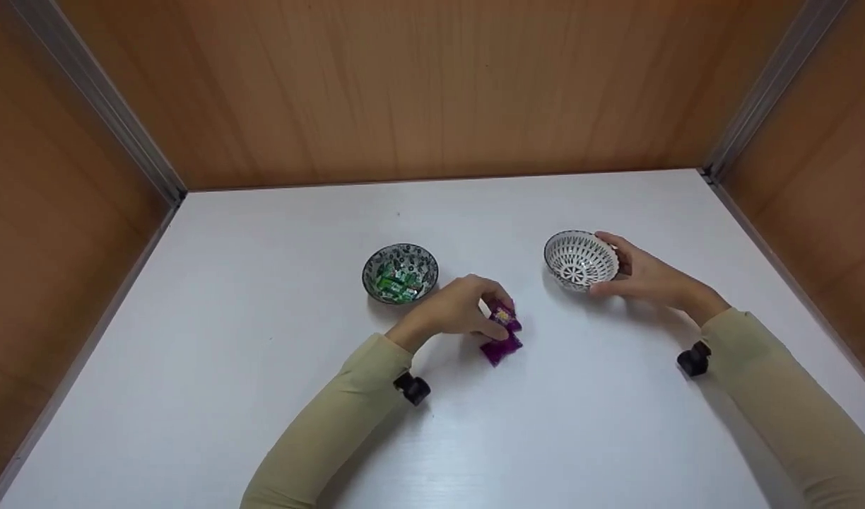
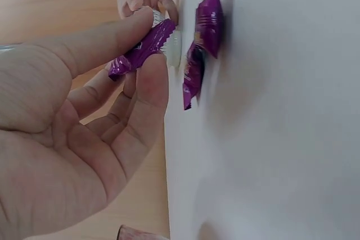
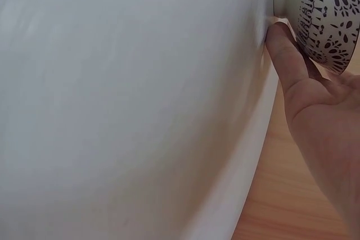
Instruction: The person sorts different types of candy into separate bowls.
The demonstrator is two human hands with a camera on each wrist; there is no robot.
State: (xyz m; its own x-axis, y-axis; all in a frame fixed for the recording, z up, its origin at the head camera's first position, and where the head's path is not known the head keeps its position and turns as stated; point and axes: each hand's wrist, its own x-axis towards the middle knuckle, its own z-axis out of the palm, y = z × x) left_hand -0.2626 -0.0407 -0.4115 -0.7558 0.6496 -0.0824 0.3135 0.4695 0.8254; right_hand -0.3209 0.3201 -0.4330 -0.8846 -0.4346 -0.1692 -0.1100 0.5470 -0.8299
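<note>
Between thumb and forefinger, my left hand (image 1: 461, 307) pinches a purple-wrapped candy (image 2: 143, 49), raised off the table in the left wrist view. Two more purple candies (image 2: 209, 23) lie on the white tabletop just beyond the fingers, close against each other. My right hand (image 1: 648, 276) holds a white bowl with a dark pattern (image 1: 577, 260) by its right side, thumb at the near edge and fingers at the far edge. In the right wrist view, a fingertip sits by the bowl's foot. No candy shows inside this bowl.
Left of my left hand stands a dark-patterned bowl (image 1: 418, 258) holding several green-wrapped candies (image 1: 397, 285). Wooden panels (image 1: 432, 92) enclose the white table (image 1: 249, 396) at the back and both sides. Each sleeve carries a black wrist device (image 1: 412, 388).
</note>
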